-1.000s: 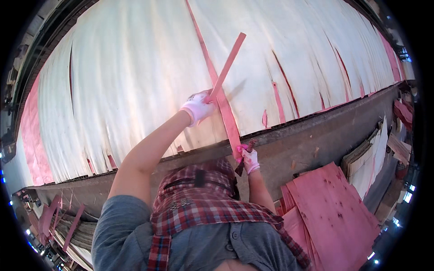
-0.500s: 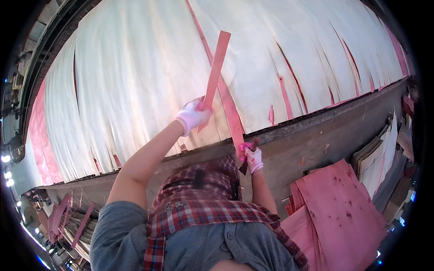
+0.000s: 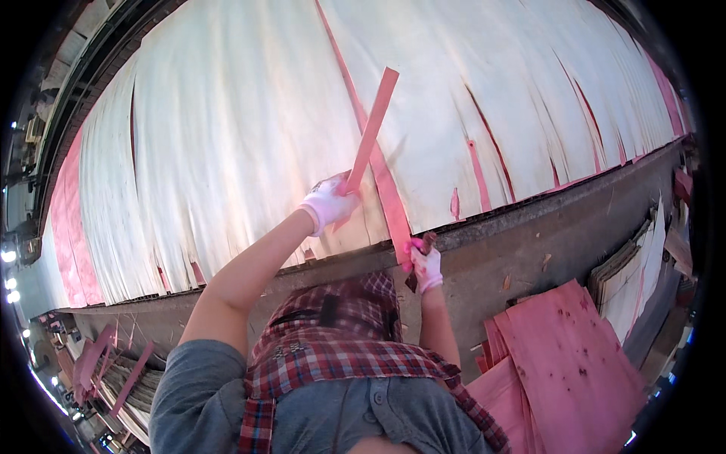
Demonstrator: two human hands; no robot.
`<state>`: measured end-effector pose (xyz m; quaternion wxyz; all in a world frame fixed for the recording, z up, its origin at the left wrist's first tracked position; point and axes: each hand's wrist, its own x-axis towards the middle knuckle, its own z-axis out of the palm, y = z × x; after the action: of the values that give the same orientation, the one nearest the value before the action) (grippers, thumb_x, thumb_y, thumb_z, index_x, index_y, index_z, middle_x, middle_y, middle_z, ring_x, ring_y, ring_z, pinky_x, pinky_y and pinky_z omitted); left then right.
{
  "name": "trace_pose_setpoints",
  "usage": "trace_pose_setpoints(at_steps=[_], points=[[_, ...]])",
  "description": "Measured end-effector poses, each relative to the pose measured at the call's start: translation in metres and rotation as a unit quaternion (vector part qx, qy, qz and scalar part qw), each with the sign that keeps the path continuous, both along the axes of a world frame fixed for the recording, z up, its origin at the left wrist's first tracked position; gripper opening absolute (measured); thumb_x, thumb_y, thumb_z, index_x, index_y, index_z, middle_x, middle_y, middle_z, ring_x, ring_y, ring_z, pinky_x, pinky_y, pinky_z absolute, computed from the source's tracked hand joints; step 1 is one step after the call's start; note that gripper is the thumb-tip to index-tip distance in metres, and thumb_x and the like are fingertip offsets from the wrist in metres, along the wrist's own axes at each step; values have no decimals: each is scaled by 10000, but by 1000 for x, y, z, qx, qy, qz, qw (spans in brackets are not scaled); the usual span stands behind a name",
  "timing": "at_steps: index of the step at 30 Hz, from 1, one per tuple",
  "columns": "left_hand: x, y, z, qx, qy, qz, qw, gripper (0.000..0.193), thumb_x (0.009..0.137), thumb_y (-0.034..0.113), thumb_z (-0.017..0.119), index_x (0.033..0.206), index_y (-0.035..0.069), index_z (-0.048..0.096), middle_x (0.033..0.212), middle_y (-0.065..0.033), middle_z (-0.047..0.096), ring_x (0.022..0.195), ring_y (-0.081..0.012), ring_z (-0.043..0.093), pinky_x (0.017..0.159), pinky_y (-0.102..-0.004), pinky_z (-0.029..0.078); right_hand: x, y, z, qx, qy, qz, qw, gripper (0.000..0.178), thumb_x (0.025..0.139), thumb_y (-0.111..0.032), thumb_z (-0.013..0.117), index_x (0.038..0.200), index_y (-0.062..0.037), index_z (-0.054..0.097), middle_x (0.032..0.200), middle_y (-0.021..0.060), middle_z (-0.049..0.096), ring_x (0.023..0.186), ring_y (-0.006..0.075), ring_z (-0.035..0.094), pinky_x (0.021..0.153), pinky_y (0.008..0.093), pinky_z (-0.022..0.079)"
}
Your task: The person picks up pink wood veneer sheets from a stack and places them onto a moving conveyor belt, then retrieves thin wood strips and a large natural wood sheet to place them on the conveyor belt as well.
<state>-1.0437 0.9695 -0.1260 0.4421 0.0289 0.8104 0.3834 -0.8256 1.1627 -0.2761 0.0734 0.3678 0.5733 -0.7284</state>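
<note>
My left hand (image 3: 330, 203), in a white glove, is closed around a narrow pink strip of wood veneer (image 3: 372, 130), which tilts up and away over the pale veneer sheets (image 3: 242, 113). At the near edge of the stack, my right hand (image 3: 427, 266) is gloved too, with pink-stained fingertips. It grips a knife-like tool (image 3: 429, 239) with a brown end above the fist and a dark, flat part below. Its fingertips are at the lower end of a long pink band (image 3: 389, 200) between two pale sheets; whether they pinch it I cannot tell.
Large pink veneer sheets (image 3: 571, 348) lie in a pile at the lower right, with a stack of pale sheets (image 3: 624, 261) beyond. Pink offcut strips (image 3: 132, 378) sit at the lower left. Several splits in the pale sheets show pink beneath. A dark edge (image 3: 491, 223) borders the stack.
My left hand and its strip have shifted slightly right and nearer, and the strip leans more to the right. My right hand stays at the edge with the tool.
</note>
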Motion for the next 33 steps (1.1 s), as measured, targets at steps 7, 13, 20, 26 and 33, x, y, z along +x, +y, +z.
trace_pose_setpoints(at_steps=[7,13,20,26,33], points=[[-20,21,-16,-18,396,-176,901,427,760,162,467,1176,68,473,1024,-188,575,1001,-349,520,877,-390,420,-46,-15,35,9,-95,-26,995,43,750,-42,606,787,-35,585,699,16,592,504,78,494,394,239,455],[-24,81,-31,-104,224,-316,916,344,772,75,411,1108,67,481,1088,-173,554,1038,-313,519,939,-369,374,-57,-22,26,-57,-136,-141,979,106,754,-101,622,850,-57,611,626,-16,531,469,104,461,437,276,459],[-21,98,-53,-126,149,-257,946,314,808,122,455,1107,68,535,1052,-155,595,1019,-264,558,874,-356,446,-14,-23,63,-201,-15,-189,961,291,837,-256,573,1037,-45,568,816,18,594,583,99,480,473,244,397],[-32,-12,-11,406,-138,274,861,450,893,324,474,1223,20,446,1110,-122,562,1059,-215,535,873,-359,464,12,38,142,-18,-55,17,998,427,865,-393,523,1096,-34,533,982,85,641,448,66,444,435,197,378],[77,-89,17,524,-82,441,724,598,869,386,521,1283,-8,347,1191,-147,505,1112,-251,489,917,-384,432,-117,-61,174,-112,98,381,912,465,863,-374,533,1146,-7,491,930,56,632,521,81,517,496,198,391]])
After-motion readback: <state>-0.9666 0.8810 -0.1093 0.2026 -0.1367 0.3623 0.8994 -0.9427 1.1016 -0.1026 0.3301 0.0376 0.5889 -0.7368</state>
